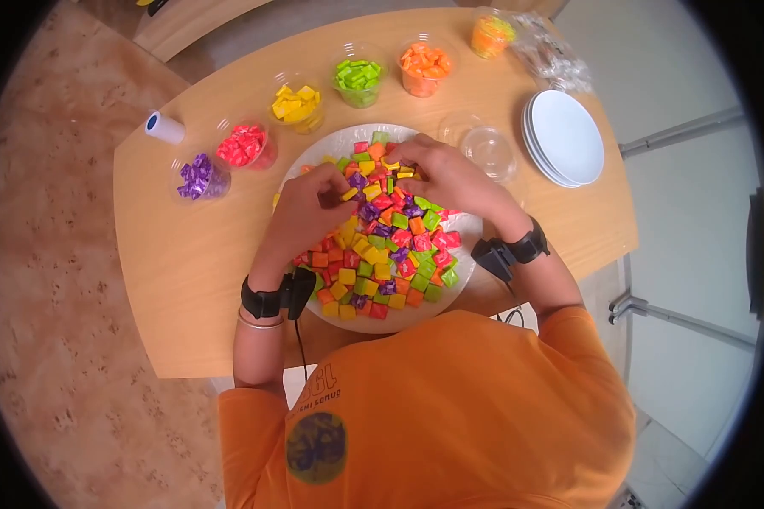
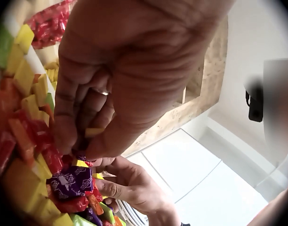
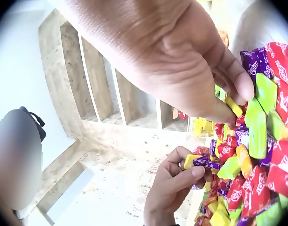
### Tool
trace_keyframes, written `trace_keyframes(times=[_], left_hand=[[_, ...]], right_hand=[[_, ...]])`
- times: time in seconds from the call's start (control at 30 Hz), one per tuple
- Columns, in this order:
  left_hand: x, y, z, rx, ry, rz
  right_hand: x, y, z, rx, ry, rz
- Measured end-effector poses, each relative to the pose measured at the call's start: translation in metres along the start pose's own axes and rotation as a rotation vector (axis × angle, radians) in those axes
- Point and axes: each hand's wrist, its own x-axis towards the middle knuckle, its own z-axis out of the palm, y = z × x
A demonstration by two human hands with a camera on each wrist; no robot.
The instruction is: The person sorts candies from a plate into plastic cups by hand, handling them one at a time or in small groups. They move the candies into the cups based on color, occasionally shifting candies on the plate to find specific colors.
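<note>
A heap of small wrapped candies, red, orange, yellow, green and purple, covers a large white round plate. Over its left part, my left hand holds a yellow wrapped candy between curled fingers and thumb. A purple wrapped candy lies at that hand's fingertips. My right hand reaches into the far side of the heap. In the right wrist view its thumb and finger pinch another yellow wrapped candy, close against green and red ones.
Clear cups of sorted candy arc behind the plate: purple, red, yellow, green, orange. A mixed cup, plastic bag, stacked white plates, empty clear cup and white roll surround them.
</note>
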Motion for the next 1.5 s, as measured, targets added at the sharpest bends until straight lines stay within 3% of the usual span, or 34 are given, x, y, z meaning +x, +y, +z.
trace_keyframes(times=[0.07,0.3,0.37,0.63,0.7,0.83,0.93,1.1,1.2,1.3,1.43,1.5], left_hand=[[-0.001,-0.005,0.002,-0.012,0.018,-0.003],[0.000,-0.015,0.001,-0.073,-0.001,-0.034],[0.001,-0.019,0.001,-0.055,0.006,-0.021],[0.000,-0.006,0.000,0.146,0.031,0.012],[0.000,-0.014,-0.008,0.113,0.171,0.041],[-0.002,-0.024,-0.022,0.118,0.265,0.031],[-0.003,-0.021,-0.027,0.221,0.257,-0.008],[-0.007,-0.017,-0.021,0.565,0.206,0.167],[-0.012,-0.016,-0.019,0.544,0.185,0.196],[-0.008,-0.021,-0.015,0.544,0.151,0.268],[-0.003,-0.027,-0.014,0.567,0.154,0.330],[-0.001,-0.025,-0.017,0.532,0.074,0.291]], right_hand=[[0.001,-0.003,0.005,0.083,0.054,0.093],[0.011,0.002,0.007,-0.010,0.041,-0.009],[0.013,-0.001,0.002,0.018,-0.079,0.042],[0.012,-0.005,0.007,0.038,-0.015,0.004],[0.012,-0.004,0.005,0.066,-0.025,0.015],[0.011,-0.007,0.006,0.091,-0.031,0.059],[0.011,-0.013,0.008,0.064,-0.022,0.055],[0.009,-0.017,0.007,0.075,-0.032,0.042],[0.009,-0.016,0.008,0.068,-0.054,0.050],[0.010,-0.007,0.014,0.050,-0.002,-0.063],[0.017,-0.009,0.000,0.053,-0.099,-0.057],[0.022,-0.012,-0.010,0.142,-0.092,-0.004]])
